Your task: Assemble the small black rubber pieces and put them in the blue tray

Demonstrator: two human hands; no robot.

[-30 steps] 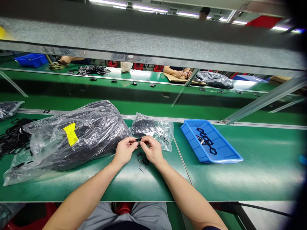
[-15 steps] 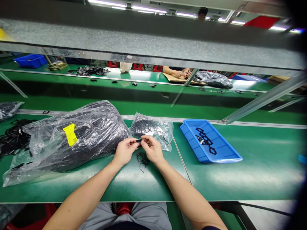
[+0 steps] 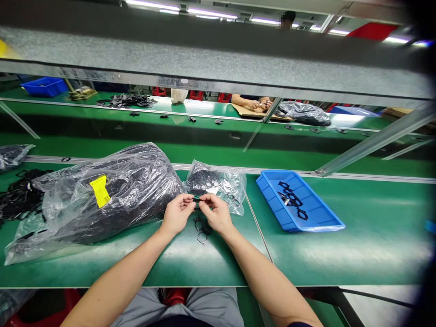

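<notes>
My left hand [image 3: 177, 213] and my right hand [image 3: 215, 212] meet over the green bench, both closed in a pinch on one small black part [image 3: 196, 200]. Fingers cover most of that part, so its full shape is hidden. Just below it on the bench lie several thin black ring-shaped pieces [image 3: 202, 230], partly under my right hand. Behind my hands is a small clear bag [image 3: 218, 184] of black ring parts. Left of my left hand rests a large clear plastic bag [image 3: 136, 190] full of dark parts, with a yellow label [image 3: 100, 190].
A blue tray [image 3: 320, 213] holding black linked-ring parts stands to the right. Loose black parts [image 3: 23, 195] are heaped at far left. A metal strut [image 3: 368, 141] slants up at right. Across the bench, a co-worker's hands [image 3: 259, 104] work above cardboard.
My fingertips have shifted slightly around the small black part, and my right hand sits a touch lower. Everything else looks the same.
</notes>
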